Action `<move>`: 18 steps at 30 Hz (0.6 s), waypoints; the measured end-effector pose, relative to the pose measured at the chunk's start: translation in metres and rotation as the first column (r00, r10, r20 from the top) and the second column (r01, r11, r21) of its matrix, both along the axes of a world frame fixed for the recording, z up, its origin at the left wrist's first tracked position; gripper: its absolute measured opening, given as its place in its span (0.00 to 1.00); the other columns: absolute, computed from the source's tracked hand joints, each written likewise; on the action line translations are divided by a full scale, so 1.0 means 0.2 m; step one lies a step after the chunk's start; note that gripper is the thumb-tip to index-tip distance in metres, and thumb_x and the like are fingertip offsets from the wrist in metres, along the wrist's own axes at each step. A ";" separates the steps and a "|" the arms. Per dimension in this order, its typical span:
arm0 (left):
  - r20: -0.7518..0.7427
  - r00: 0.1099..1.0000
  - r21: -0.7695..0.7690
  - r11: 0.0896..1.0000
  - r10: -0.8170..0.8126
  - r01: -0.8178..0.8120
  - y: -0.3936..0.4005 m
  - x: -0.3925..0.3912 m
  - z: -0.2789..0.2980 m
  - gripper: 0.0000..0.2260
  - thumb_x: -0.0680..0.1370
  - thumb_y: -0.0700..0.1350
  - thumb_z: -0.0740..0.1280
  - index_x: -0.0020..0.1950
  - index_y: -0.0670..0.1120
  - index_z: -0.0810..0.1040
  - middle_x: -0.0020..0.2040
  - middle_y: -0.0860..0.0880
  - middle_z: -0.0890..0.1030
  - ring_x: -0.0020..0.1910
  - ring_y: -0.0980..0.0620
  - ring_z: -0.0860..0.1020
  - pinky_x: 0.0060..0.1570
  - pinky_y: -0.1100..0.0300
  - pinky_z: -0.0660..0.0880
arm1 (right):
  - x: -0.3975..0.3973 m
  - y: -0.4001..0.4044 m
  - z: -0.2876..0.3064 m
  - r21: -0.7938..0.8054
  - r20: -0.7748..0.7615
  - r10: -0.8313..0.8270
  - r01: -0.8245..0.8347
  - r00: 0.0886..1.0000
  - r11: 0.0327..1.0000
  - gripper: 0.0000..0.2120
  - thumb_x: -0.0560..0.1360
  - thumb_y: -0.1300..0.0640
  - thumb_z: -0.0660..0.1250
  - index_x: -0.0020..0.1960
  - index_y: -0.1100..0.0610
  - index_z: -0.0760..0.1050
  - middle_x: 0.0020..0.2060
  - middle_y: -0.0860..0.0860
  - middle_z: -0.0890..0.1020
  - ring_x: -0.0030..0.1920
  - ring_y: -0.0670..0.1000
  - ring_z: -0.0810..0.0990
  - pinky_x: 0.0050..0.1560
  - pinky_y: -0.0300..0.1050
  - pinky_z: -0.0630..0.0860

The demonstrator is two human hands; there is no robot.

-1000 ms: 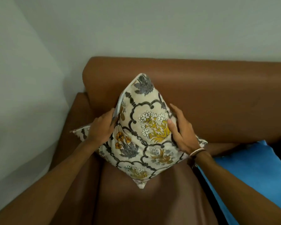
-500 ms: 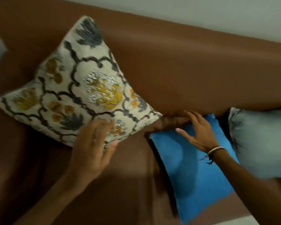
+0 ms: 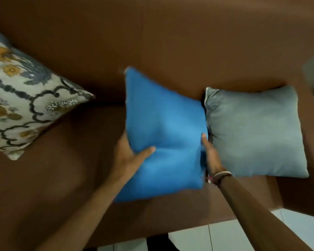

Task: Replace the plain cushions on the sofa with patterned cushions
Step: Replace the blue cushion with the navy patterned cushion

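Left hand (image 3: 129,156) and right hand (image 3: 211,156) clamp opposite side edges of the blue cushion (image 3: 163,127), mid-seat on the sofa (image 3: 62,178). Its right edge touches the grey cushion (image 3: 254,131). Bare seat separates it from the patterned cushion (image 3: 22,105), far left.

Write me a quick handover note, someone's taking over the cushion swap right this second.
Left hand and right hand: both in a grip on the sides of the plain blue square cushion, squeezing it at mid-sofa.
Patterned floral cream cushion: already propped at the left end of the brown leather sofa.
Plain grey square cushion: on the seat against the backrest, touching the blue one.
Left: remove blue and grey, put patterned ones in.
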State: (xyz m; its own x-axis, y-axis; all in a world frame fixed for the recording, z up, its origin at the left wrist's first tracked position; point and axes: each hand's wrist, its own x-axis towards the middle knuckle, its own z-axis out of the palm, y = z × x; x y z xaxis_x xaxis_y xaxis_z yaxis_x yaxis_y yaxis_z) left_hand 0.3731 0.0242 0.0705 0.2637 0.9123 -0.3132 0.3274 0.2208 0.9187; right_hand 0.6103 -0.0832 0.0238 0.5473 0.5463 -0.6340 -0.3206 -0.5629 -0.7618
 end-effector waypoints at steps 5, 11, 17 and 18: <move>-0.332 0.923 0.695 0.612 -0.193 0.378 0.09 0.05 0.53 0.19 0.70 0.45 0.71 0.59 0.50 0.70 0.47 0.46 0.82 0.47 0.50 0.78 0.45 0.51 0.78 | 0.16 0.01 0.15 0.172 -0.461 -0.274 0.388 0.844 0.906 0.27 0.75 0.31 0.56 0.58 0.50 0.78 0.40 0.52 0.84 0.39 0.55 0.83 0.44 0.51 0.81; -0.636 0.770 0.753 0.170 -0.059 0.635 -0.15 -0.29 0.31 0.06 0.81 0.40 0.65 0.58 0.45 0.74 0.53 0.39 0.86 0.58 0.42 0.78 0.66 0.47 0.70 | 0.39 -0.16 0.28 0.196 -0.411 -0.113 0.209 0.905 0.958 0.27 0.87 0.56 0.46 0.67 0.74 0.75 0.61 0.77 0.78 0.65 0.69 0.80 0.73 0.61 0.72; -0.941 0.108 -0.016 0.363 -0.320 0.932 -0.21 -0.48 -0.17 0.56 0.52 0.54 0.86 0.76 0.49 0.65 0.69 0.41 0.79 0.65 0.41 0.79 0.69 0.40 0.71 | 0.48 -0.19 0.12 0.093 -0.004 0.130 -0.129 0.991 0.987 0.15 0.86 0.47 0.54 0.61 0.50 0.78 0.57 0.54 0.85 0.51 0.47 0.88 0.61 0.45 0.83; -0.936 0.103 -0.046 0.409 -0.336 0.911 -0.17 -0.49 -0.20 0.60 0.53 0.58 0.85 0.80 0.48 0.61 0.74 0.39 0.73 0.70 0.39 0.75 0.71 0.38 0.68 | 0.49 -0.17 0.13 0.100 0.157 0.201 -0.218 0.967 0.971 0.14 0.84 0.43 0.59 0.64 0.47 0.77 0.62 0.50 0.84 0.57 0.45 0.86 0.64 0.43 0.80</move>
State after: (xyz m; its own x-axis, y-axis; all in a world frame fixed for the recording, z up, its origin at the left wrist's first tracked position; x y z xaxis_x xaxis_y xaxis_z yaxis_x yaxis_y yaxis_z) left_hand 0.2759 -0.0104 0.0297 0.7340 0.5504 -0.3979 0.6010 -0.7992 0.0030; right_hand 0.7085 -0.1175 0.0497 0.4939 0.7234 -0.4824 -0.0865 -0.5111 -0.8551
